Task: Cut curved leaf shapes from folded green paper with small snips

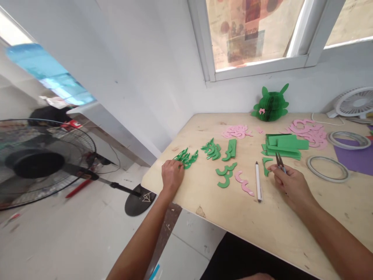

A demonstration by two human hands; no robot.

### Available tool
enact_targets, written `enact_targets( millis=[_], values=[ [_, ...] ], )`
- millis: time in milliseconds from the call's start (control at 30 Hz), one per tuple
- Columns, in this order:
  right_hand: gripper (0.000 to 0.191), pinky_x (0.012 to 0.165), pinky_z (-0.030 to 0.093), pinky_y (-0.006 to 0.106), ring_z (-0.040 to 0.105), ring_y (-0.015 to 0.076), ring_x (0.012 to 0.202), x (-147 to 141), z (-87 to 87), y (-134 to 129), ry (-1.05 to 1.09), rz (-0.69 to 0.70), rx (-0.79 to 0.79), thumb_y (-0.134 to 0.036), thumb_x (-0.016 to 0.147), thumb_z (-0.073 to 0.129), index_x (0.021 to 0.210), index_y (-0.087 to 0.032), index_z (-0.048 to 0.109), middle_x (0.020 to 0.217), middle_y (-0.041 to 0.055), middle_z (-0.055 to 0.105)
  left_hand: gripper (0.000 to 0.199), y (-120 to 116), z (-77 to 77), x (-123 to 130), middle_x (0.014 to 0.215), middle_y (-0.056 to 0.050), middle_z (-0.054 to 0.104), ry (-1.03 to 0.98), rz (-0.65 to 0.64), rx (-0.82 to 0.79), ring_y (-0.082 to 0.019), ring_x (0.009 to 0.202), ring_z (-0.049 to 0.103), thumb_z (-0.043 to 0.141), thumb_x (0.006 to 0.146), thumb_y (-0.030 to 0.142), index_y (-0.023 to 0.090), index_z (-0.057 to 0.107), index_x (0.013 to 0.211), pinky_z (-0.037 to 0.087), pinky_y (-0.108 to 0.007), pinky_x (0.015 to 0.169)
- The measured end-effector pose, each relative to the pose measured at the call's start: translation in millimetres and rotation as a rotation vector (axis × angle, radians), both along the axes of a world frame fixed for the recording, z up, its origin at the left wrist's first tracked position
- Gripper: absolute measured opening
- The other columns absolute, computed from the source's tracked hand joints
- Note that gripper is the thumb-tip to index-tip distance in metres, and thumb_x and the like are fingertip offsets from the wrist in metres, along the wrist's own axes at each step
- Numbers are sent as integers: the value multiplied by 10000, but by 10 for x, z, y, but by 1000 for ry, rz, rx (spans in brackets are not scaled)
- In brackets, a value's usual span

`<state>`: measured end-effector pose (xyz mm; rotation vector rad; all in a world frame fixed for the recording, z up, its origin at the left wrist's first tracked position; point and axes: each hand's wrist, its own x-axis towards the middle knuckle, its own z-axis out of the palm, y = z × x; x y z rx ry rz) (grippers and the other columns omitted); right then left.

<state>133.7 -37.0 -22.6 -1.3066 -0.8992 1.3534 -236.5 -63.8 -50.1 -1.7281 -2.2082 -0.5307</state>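
Note:
My left hand [172, 175] rests at the table's left edge, its fingers curled and closed against a pile of green paper cutouts [188, 158]. Whatever is between those fingertips is hidden. Scissors [279, 158] with dark blades pointing up and away are in my closed right hand [291, 182]. Beside its fingertips lies a curved green paper scrap [266, 167]. Between the hands are more green cutouts [214, 151], a green strip with a scalloped edge [231, 148], wavy green pieces [225, 175], a wavy pink piece [244, 182] and a white pen [258, 182].
Behind my right hand sits a stack of green paper [287, 146]. Pink cutouts [236, 131] and a green honeycomb paper figure [271, 105] are farther back. Tape rolls [328, 178], purple paper [355, 157] and a small white fan [354, 103] stand right; a floor fan [37, 163] is left.

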Motion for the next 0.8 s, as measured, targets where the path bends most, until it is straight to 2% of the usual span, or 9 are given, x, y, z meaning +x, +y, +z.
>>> enact_targets(
  millis=[167,233,300,367,500,567,633,733,800],
  values=[
    [320,372,121,211,203,54,391,5,-31,7,12,7,-9,-422,616,745,730,-154,612,423,-93,287,128,-50,67,-100,822,-33,689,-331,11,17,-219,846,600,525,740,296,219,623,708,448,-318,775],
    [320,374,120,211,200,53,394,6,-42,10,17,13,-13,-419,622,746,737,-152,613,424,-94,283,162,-62,88,-122,812,-26,690,-404,13,48,-203,805,610,518,753,333,213,626,738,454,-303,755],
    [319,376,117,212,198,54,398,3,-44,12,17,16,-12,-414,625,747,743,-149,614,425,-94,283,187,-61,107,-109,822,-39,687,-358,51,115,-206,807,609,499,772,338,202,627,781,448,-311,757],
    [319,379,114,213,197,54,401,-1,-41,11,17,13,-9,-408,625,749,747,-146,614,428,-94,284,185,-48,116,-62,836,-67,681,-202,92,153,-230,851,597,475,790,300,194,626,794,425,-345,795],
    [317,381,112,214,198,53,400,-2,-43,12,22,7,-4,-400,626,749,752,-142,614,433,-93,288,149,-37,76,60,848,-95,676,47,36,26,-283,930,558,488,778,243,203,630,756,379,-405,832],
    [320,381,110,215,197,54,398,3,-57,17,11,7,-3,-407,630,746,748,-141,614,433,-94,281,132,-52,47,94,867,-90,678,66,-12,-17,-288,943,551,522,767,268,211,641,778,378,-403,828],
    [319,383,112,214,200,54,399,12,-79,24,4,22,4,-417,636,740,731,-144,605,435,-94,280,159,-62,44,105,880,-83,682,38,-36,8,-275,936,558,520,784,297,212,649,822,386,-385,821],
    [321,387,115,213,202,54,403,22,-116,34,-5,44,17,-433,654,724,731,-147,602,437,-93,285,205,4,108,123,895,-71,689,-2,-71,59,-244,941,569,471,826,290,207,654,867,392,-355,832],
    [322,388,114,215,202,55,404,26,-136,39,-19,43,19,-437,663,717,742,-145,605,438,-92,284,218,129,176,165,913,-65,693,8,-104,30,-234,965,571,460,835,288,209,659,874,385,-345,852]
  ],
)
